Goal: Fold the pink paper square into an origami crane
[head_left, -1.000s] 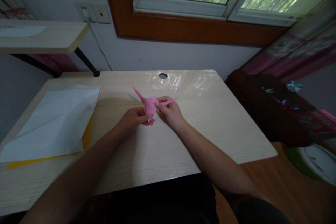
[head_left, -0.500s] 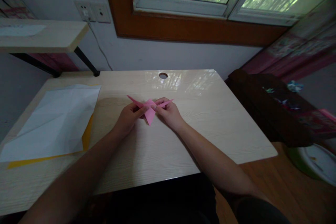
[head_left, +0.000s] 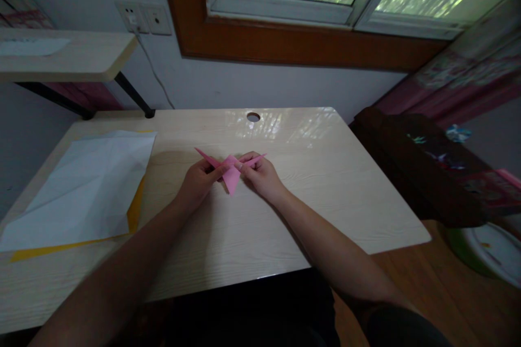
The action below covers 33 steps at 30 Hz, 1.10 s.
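Note:
A folded pink paper origami figure (head_left: 232, 178) is held over the middle of the desk, with two thin points sticking out left and right and a wider flap pointing towards me. My left hand (head_left: 199, 179) pinches its left side, the thumb lying on the paper near the centre. On the other side my right hand (head_left: 260, 174) grips it between thumb and fingers, close to the base of the right point. The fingertips beneath the paper are hidden.
White creased paper (head_left: 89, 190) lies over a yellow sheet (head_left: 136, 209) on the left of the desk (head_left: 325, 200). A raised shelf (head_left: 81, 70) stands at the back left. Beyond the right edge are a dark cabinet (head_left: 391, 152) with small colourful items and a round bin (head_left: 488, 252).
The origami figure has shifted very slightly to the left and its lower flap has turned a little. Both hands keep their hold on it.

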Available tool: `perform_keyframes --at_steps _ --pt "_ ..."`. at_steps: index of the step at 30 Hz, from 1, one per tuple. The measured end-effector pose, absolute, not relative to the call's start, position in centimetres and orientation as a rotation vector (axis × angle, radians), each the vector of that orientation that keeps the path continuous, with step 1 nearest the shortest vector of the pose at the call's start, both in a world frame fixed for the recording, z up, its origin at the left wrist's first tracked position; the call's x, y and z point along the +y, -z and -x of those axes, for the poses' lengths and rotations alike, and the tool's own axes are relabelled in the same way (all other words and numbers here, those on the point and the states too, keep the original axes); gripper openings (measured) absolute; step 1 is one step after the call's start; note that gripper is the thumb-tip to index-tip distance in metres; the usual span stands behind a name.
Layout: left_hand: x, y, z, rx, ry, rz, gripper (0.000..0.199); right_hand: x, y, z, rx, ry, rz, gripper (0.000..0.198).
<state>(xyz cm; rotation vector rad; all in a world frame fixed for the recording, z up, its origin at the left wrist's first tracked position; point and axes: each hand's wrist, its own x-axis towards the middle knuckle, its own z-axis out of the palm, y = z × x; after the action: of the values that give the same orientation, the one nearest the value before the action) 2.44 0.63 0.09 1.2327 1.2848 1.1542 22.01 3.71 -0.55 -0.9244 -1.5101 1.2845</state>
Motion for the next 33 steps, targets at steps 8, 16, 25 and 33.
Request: perform_keyframes --at_steps 8,16,25,33 --pt "0.28 -0.04 -3.45 0.936 -0.918 -1.079 0.053 3.95 0.37 -22.09 -1.357 -1.299 0.869 0.028" --pt "0.05 0.05 -3.25 0.995 -0.861 -1.124 0.034 3.92 0.43 -21.98 -1.377 -1.281 0.901 0.03" --pt "-0.03 0.3 -2.92 1.09 -0.936 -1.227 0.036 3.75 -0.05 -22.1 -1.351 -1.311 0.925 0.027" --pt "0.16 -0.46 -2.48 1.312 -1.104 -1.281 0.042 3.73 0.47 -22.06 -1.56 -1.311 0.958 0.03"
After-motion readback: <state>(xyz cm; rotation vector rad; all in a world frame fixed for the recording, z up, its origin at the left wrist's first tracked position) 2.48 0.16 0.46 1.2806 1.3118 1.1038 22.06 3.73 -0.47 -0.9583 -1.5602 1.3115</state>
